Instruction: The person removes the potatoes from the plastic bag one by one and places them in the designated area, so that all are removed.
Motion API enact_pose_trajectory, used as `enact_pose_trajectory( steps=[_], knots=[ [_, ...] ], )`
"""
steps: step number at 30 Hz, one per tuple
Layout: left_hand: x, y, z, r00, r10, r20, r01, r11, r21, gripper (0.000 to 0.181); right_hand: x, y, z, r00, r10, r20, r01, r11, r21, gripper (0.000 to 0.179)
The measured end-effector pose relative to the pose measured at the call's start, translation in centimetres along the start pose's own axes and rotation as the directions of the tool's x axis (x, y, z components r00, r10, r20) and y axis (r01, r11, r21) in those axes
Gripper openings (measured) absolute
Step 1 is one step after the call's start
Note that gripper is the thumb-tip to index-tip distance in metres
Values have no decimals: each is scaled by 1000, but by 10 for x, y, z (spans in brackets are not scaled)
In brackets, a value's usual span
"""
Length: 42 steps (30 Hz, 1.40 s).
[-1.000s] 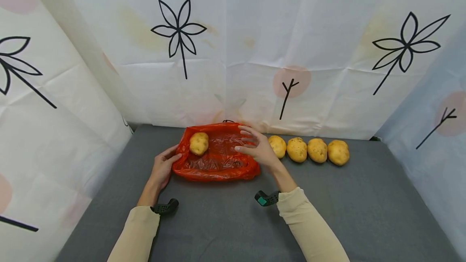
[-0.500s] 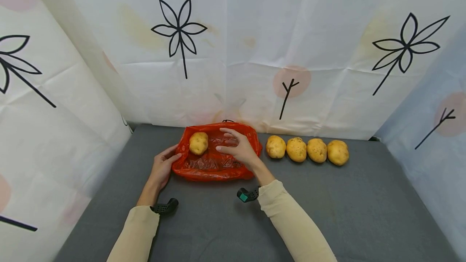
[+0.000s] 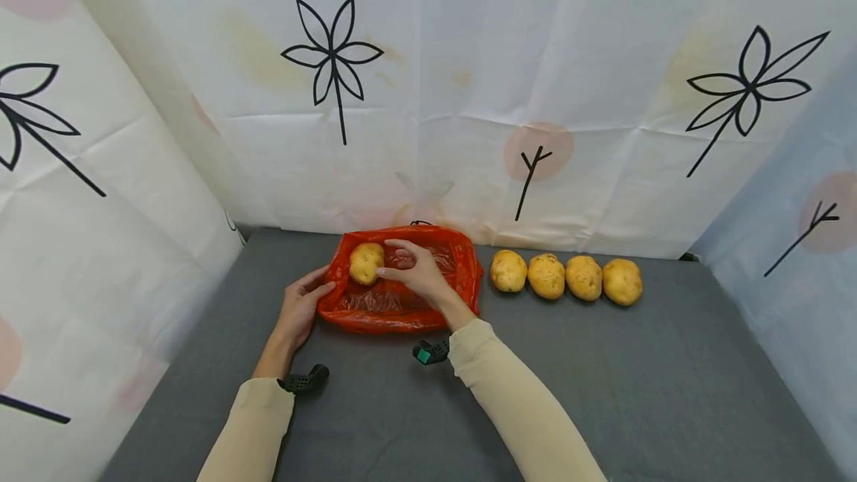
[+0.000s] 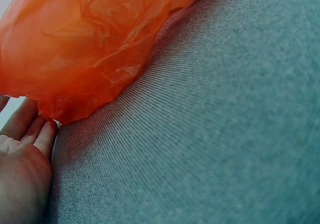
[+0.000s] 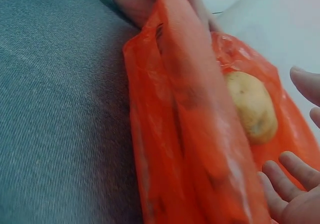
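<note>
A red plastic bag (image 3: pixel 402 322) lies spread open on the grey table, its mouth facing up. One potato (image 3: pixel 365 265) sits inside at its left end; the right wrist view shows this potato (image 5: pixel 252 107) past the folded rim. At the bag's left edge my left hand (image 3: pixel 298 311) pinches the rim, thumb over it and fingers outside. In the left wrist view, fingers lie against the orange-red plastic (image 4: pixel 75 49). My right hand (image 3: pixel 418 274) reaches over the bag with thumb and fingers spread, the fingertips right by the potato's right side.
To the right of the bag, several potatoes stand in a row, from the nearest potato (image 3: pixel 508 271) to the far right one (image 3: pixel 622 281). Behind them hangs a white patterned cloth (image 3: pixel 462 95), with more cloth at both sides. The grey table (image 3: pixel 375 422) extends towards me.
My right hand has moved left over the bag, from its right edge to beside the potato inside. The left hand has stayed at the left rim.
</note>
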State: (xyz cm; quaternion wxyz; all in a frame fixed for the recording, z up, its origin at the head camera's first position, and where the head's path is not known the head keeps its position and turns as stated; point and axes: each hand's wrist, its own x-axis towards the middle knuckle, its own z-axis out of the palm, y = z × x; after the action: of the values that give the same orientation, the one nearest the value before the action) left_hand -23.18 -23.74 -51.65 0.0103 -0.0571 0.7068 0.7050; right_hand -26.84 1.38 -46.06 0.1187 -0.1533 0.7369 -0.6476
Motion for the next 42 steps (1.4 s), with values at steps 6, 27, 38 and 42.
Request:
enact_pose_trajectory(
  steps=[6,27,38,42],
  knots=[
    [0,1,1,1000,2,7,-2,1000,-2,48,8,3,11,1000,3,-9,-3,1000,-14,57],
    [0,1,2,1000,9,8,-9,1000,-15,47,27,4,29,997,61,-52,-67,989,-131,53],
    [1,1,0,1000,3,5,-3,1000,-9,47,31,5,35,996,40,-81,-60,964,-259,56],
    [1,0,0,1000,8,-2,-8,1000,1,47,31,8,36,998,7,-70,-30,940,-341,60]
  ],
)
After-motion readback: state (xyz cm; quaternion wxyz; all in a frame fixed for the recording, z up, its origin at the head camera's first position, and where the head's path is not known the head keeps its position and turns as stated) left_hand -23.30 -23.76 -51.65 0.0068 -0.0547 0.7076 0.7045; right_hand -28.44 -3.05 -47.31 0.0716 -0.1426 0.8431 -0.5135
